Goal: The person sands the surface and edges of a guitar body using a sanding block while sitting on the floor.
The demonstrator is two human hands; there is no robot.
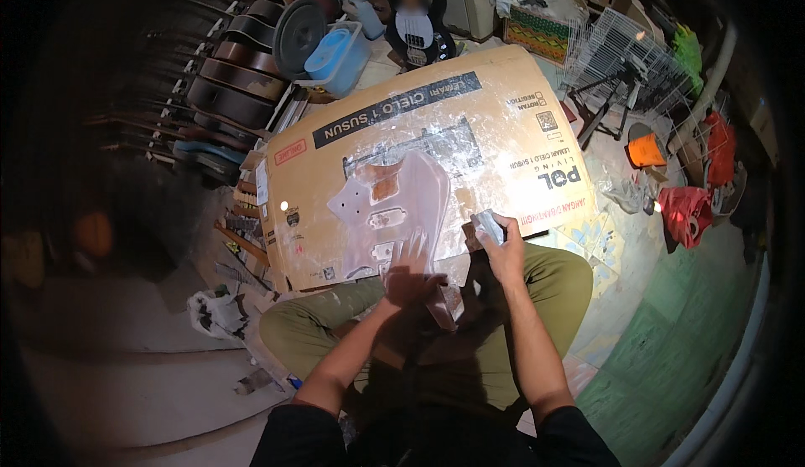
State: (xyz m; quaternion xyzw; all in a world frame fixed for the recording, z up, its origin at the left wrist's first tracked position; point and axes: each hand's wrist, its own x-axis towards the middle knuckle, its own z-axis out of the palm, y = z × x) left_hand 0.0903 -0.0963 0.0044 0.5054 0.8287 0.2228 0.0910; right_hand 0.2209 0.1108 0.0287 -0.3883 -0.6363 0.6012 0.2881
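A pale pinkish guitar body (428, 207) with routed cavities and a brown patch lies on a large cardboard sheet (520, 132), its neck end over my lap. My left hand (407, 274) rests on its lower part with fingers spread. My right hand (508, 253) grips a small grey block (488, 225) just right of the guitar body. A small brown piece (470, 234) shows beside the block; I cannot tell whether I hold it too.
Several guitar bodies (235, 81) line the back left, near a blue tub (352, 64). A black guitar (415, 48) stands behind the cardboard. Wire racks (620, 52), an orange container (646, 153) and red bags (683, 215) lie at the right. My crossed legs (558, 291) are beneath.
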